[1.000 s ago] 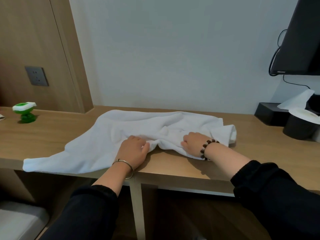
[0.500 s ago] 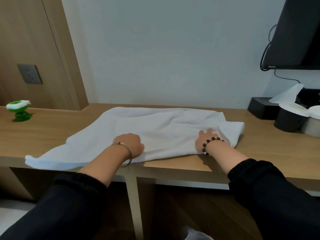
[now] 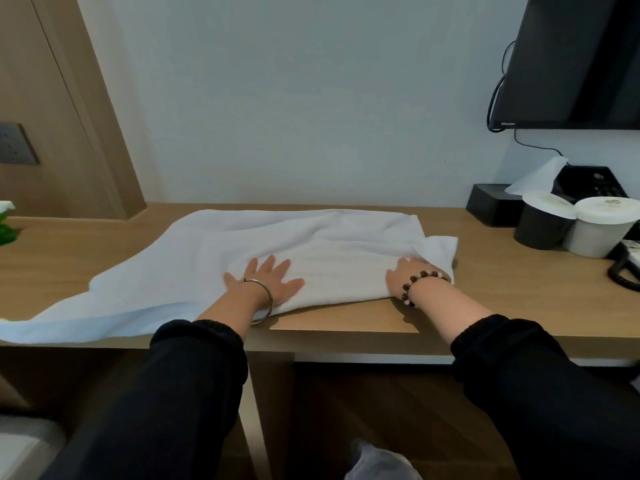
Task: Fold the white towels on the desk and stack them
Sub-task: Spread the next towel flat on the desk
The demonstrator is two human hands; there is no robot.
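Unclenched now, left hand (image 3: pixel 266 284) spreads flat fingers (image 3: pixel 269 264) smoothing the rumpled white cloth towel (image 3: pixel 242 244); right hand (image 3: pixel 405 273), 3 o'clock, fingers unclear, anchors it.

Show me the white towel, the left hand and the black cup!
white towel (image 3: pixel 311 237): head view, middle of the cloth.
left hand (image 3: pixel 266 278): head view, back of hand.
black cup (image 3: pixel 540 233): head view, its dark side.

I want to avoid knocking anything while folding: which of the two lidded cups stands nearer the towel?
The black cup, left of the cream-coloured cup and nearer the right end of the towel, with bare desk between.
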